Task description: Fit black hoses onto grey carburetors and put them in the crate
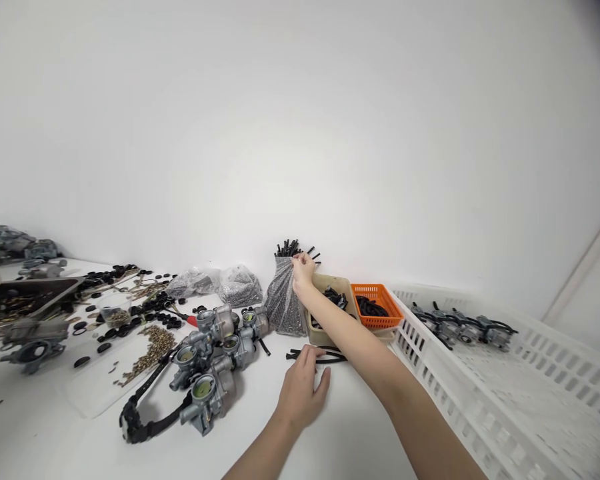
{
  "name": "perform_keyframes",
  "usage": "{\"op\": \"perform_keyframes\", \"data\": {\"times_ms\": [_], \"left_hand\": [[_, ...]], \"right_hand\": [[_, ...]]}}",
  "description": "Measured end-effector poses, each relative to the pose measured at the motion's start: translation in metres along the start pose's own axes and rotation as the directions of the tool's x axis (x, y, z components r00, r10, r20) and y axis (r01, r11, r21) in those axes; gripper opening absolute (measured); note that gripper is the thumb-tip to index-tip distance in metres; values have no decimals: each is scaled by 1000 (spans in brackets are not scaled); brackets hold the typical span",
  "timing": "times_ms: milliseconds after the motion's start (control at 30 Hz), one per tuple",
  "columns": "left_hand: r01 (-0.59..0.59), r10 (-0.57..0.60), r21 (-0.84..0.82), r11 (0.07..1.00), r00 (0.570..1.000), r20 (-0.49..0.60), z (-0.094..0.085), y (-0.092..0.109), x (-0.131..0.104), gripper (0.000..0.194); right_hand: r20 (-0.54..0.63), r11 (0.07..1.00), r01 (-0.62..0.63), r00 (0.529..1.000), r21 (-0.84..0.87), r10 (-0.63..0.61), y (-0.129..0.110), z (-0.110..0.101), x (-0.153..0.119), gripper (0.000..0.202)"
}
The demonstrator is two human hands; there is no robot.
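Note:
My right hand (304, 272) reaches to the mouth of a bubble-wrap bag (284, 300) that stands upright against the wall. Its fingers are pinched together at the bag's rim; whether they grip the plastic or a tube is hidden. Black rubber tubes (287, 249) poke out of the bag top, a few leaning out past the hand. Below, my left hand (304, 387) rests low over the white table, thumb apart from the loosely bent fingers. Its fingertips are beside a few loose black tubes (330, 360), perhaps touching them. It holds nothing that I can see.
Several metal carburetors (207, 393) and a black strap watch (133, 423) lie on the left. Brass pieces (153, 350) and black caps are scattered farther left. A beige bin (325, 337), an orange basket (380, 293) and a white crate (450, 393) holding carburetors stand right.

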State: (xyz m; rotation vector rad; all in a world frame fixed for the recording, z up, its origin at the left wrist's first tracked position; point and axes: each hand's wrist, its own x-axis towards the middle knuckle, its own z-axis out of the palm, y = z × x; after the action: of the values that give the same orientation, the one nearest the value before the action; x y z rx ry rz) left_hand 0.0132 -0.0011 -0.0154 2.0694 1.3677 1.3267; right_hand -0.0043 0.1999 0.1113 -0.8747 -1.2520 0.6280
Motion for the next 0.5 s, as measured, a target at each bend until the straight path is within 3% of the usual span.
{"op": "perform_keyframes", "data": {"times_ms": [367, 500], "left_hand": [[2, -6, -47, 999, 997, -83, 1, -1, 1, 21], [10, -19, -81, 997, 994, -111, 0, -2, 2, 21]], "right_hand": [[-50, 996, 73, 996, 59, -70, -42, 5, 26, 16], [24, 988, 154, 988, -7, -154, -60, 1, 36, 18]]}}
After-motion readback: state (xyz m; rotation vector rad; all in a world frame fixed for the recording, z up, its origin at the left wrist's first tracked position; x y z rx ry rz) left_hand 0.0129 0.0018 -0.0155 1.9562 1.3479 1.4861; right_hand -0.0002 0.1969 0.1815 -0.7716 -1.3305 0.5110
